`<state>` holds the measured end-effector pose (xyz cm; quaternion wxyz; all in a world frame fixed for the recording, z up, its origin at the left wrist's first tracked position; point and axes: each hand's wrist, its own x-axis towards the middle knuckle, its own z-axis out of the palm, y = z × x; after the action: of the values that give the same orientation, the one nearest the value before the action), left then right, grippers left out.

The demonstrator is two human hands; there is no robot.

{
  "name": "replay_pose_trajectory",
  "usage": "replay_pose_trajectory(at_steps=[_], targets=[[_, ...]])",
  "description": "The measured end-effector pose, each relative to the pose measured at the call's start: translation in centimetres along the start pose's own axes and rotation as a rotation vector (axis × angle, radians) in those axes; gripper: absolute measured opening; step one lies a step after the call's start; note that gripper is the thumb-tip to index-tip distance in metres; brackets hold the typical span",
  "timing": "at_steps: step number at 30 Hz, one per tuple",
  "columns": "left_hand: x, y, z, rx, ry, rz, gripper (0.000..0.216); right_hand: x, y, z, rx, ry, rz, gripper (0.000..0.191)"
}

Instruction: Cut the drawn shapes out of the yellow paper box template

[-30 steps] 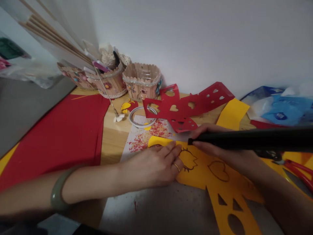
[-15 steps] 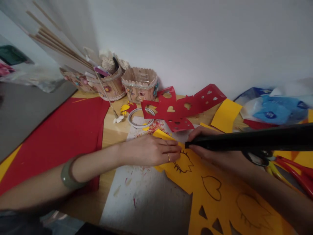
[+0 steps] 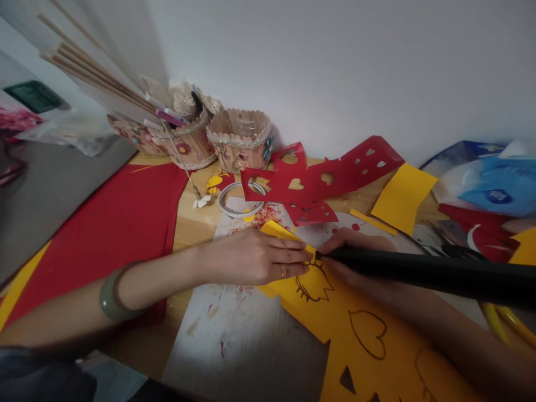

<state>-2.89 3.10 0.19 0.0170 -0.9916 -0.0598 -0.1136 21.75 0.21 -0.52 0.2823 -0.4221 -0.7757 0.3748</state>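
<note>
My left hand [image 3: 251,258] lies flat on a yellow sheet of paper [image 3: 320,315], palm down with fingers stretched out, a ring on one finger. My right hand [image 3: 364,241] grips a long black pen [image 3: 402,269], its tip close to the left fingertips at the sheet's upper edge. Beside the tip is a drawn outline [image 3: 320,282] with short strokes along one side and a zigzag edge. Below it on the sheet are a drawn heart [image 3: 368,332], part of another outline and triangular cut-outs. My right forearm covers part of the sheet.
Red cut-out paper [image 3: 310,181] and a tape roll [image 3: 240,199] lie behind the hands. Decorated baskets [image 3: 238,142] stand by the wall. Red sheets [image 3: 113,234] are at left. Yellow scissor handles [image 3: 498,324], yellow scraps [image 3: 404,198] and a blue package [image 3: 498,184] are at right.
The pen's rear end has swung lower in view, its tip still near the left fingertips. The left hand stays pressed on the yellow sheet. The view has shifted slightly.
</note>
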Motion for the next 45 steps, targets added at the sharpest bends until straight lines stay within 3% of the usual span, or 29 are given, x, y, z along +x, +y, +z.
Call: replay_pose_trajectory(at_steps=[10,18,25,36,45], targets=[[-0.1,-0.1,-0.1,-0.017,-0.036,-0.002,0.033,-0.3,0.8,0.3,-0.042,0.008,0.042,0.0],[0.0,0.0,0.0,0.014,-0.016,0.019,0.033,0.0,-0.3,0.4,-0.051,0.033,0.033,0.006],[-0.2,0.1,0.1,0.011,-0.043,-0.001,0.034,0.1,-0.2,0.5,-0.061,0.012,-0.053,0.007],[-0.1,0.2,0.1,0.024,-0.012,0.0,0.032,-0.1,0.3,0.6,-0.131,0.049,0.034,0.003],[0.1,1.8,0.8,0.056,0.06,-0.064,0.031,1.0,-2.7,0.0,-0.137,-0.057,0.187,0.004]])
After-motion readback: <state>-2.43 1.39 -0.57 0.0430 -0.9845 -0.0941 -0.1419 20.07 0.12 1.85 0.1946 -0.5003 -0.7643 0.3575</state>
